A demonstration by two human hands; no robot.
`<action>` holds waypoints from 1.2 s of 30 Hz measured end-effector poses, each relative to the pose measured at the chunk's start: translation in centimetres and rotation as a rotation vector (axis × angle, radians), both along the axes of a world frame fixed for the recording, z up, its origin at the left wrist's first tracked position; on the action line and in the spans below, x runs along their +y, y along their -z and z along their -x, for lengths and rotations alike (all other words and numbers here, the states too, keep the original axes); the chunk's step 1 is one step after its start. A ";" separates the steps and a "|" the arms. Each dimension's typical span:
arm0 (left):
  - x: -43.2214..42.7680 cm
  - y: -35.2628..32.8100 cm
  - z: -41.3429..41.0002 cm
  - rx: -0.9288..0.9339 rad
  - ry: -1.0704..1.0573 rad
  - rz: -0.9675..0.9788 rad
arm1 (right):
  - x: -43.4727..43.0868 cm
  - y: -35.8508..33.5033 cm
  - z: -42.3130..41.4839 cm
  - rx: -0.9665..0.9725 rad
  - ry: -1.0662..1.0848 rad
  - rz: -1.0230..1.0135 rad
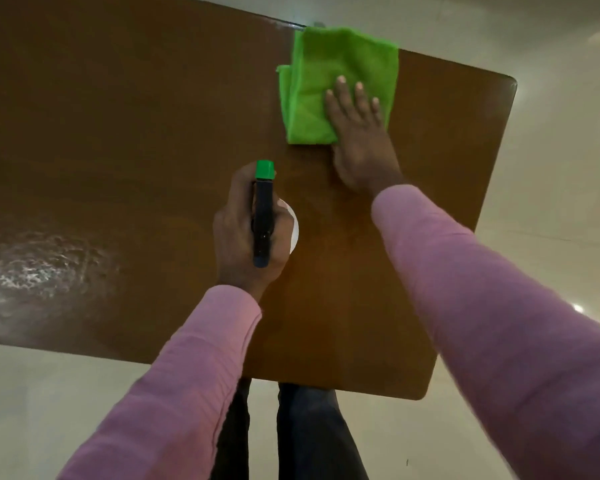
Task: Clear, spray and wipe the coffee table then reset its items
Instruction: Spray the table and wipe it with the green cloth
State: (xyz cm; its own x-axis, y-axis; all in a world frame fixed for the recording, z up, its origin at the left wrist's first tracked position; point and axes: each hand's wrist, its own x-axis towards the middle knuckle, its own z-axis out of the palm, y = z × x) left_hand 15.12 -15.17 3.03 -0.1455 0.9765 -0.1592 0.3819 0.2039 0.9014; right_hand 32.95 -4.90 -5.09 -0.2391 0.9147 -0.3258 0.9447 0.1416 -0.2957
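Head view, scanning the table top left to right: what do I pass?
Wet sheen patch on the coffee table → left hand closed around the spray bottle → right hand pressed flat on the green cloth, which lies toward the far right edge.

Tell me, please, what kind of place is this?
Probably an indoor living or lounge area: a low brown wooden table stands on a pale glossy tiled floor, and a person wipes it with a green cloth, spray bottle in hand.
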 end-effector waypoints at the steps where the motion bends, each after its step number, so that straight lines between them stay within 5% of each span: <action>1: 0.0 0.0 0.1 -0.003 0.013 -0.006 | -0.2 0.0 -2.4 -0.011 0.081 -0.014; 5: 0.1 -0.3 -0.4 0.043 0.075 -0.071 | -0.3 -0.6 -10.8 -0.048 0.454 0.048; 10: 0.0 0.1 -0.5 0.034 0.096 -0.068 | -4.0 -0.4 -8.3 -0.061 0.352 0.075; 13: -0.4 -0.2 0.1 0.045 0.128 -0.016 | -13.7 -1.0 -6.2 -0.053 0.214 0.111; 19: -0.6 -0.6 2.1 0.017 0.274 0.043 | -35.8 -3.4 -1.6 -0.045 0.278 0.301; 23: -3.2 -0.4 4.0 0.020 0.368 0.013 | -32.2 -2.6 -1.8 -0.068 0.321 0.250; 30: -9.7 -0.1 6.2 0.012 0.314 0.058 | -9.8 -1.4 -8.6 -0.056 0.391 0.145; 33: -11.3 -0.3 6.0 0.034 0.261 0.059 | -11.7 -0.9 -7.5 -0.091 0.357 0.135; 36: -12.1 -0.1 5.8 -0.094 0.233 0.127 | -22.1 -1.1 -5.4 -0.082 0.319 0.077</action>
State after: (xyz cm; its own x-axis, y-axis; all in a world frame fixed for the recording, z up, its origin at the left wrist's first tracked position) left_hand 9.35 -27.22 3.15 0.1014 0.9532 -0.2848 0.3478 0.2342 0.9078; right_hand 38.34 -27.04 -4.00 0.0849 0.9114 -0.4027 0.9590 -0.1845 -0.2152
